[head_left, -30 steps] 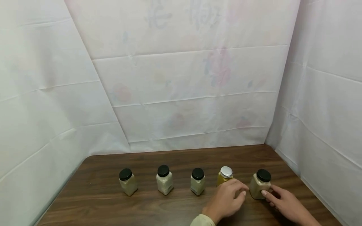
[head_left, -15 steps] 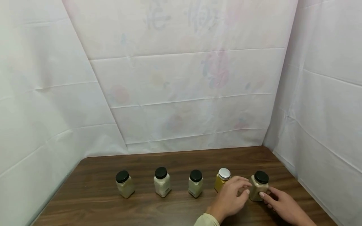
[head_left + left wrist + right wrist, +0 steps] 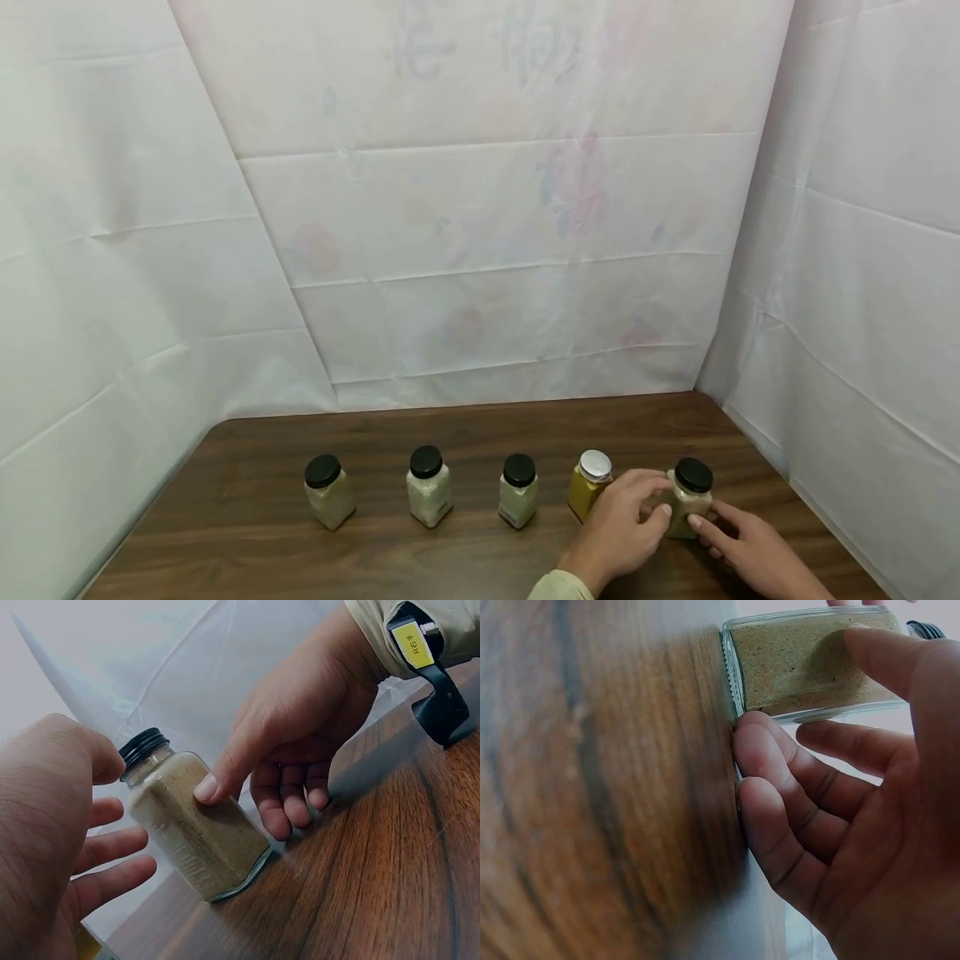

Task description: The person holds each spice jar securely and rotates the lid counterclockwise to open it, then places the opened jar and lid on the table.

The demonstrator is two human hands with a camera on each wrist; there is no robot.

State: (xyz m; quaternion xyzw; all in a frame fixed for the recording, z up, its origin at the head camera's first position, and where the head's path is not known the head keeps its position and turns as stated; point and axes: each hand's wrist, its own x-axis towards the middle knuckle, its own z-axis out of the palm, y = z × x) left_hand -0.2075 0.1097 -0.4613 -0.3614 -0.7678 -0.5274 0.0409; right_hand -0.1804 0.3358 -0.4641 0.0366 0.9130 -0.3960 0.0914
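Standing upright at the right end of the jar row on the desk (image 3: 465, 550), just right of the yellow jar (image 3: 588, 492), the tan spice jar (image 3: 688, 500) looks rigid, smooth glass, likely slippery and breakable. The left hand (image 3: 618, 525) and right hand (image 3: 750, 550) flank it, relaxed fingers (image 3: 225, 769) touching its flat sides, the best place to grip.

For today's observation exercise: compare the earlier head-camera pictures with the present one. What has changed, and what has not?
The left hand has slid rightward, from in front of the silver-lidded yellow jar to the rightmost black-lidded jar, its fingers now against that jar's left side. The right hand keeps its index fingertip on the jar's other side. All five jars stand in the same row on the wooden table; the jar is not lifted.
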